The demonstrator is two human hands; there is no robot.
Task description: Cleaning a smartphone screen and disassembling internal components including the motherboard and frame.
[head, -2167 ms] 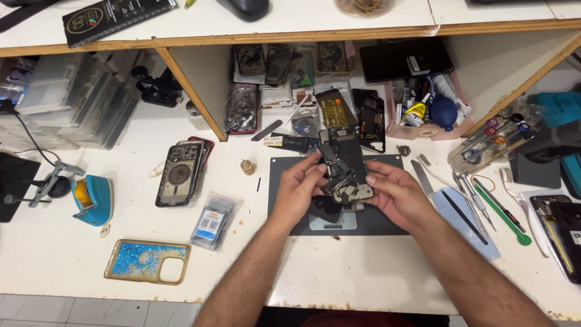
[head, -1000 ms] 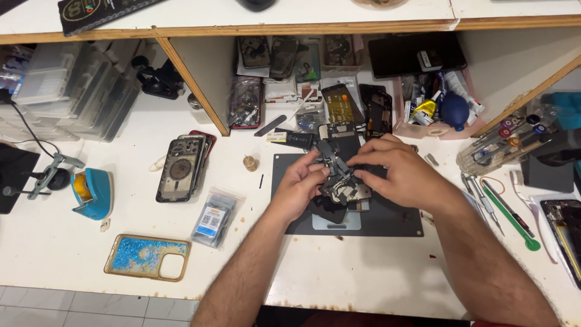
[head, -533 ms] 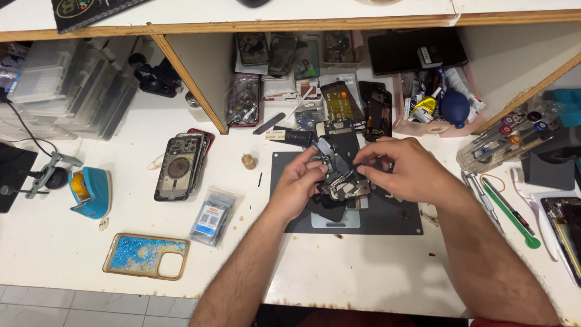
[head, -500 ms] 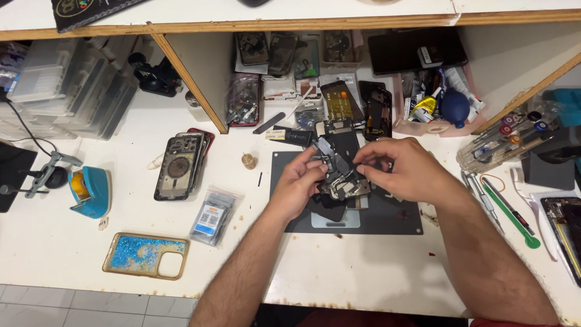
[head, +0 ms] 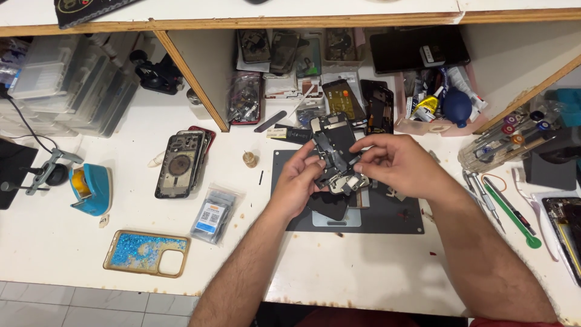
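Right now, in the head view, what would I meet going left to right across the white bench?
Blue tape dispenser → glitter phone case → plastic bag → left hand → right hand → green tool.

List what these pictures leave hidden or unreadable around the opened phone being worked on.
- Head view: the lower part of the opened phone is covered by the left hand and right hand.
- What the right fingers pinch is too small to tell.
- The phone at the right edge is cut off.
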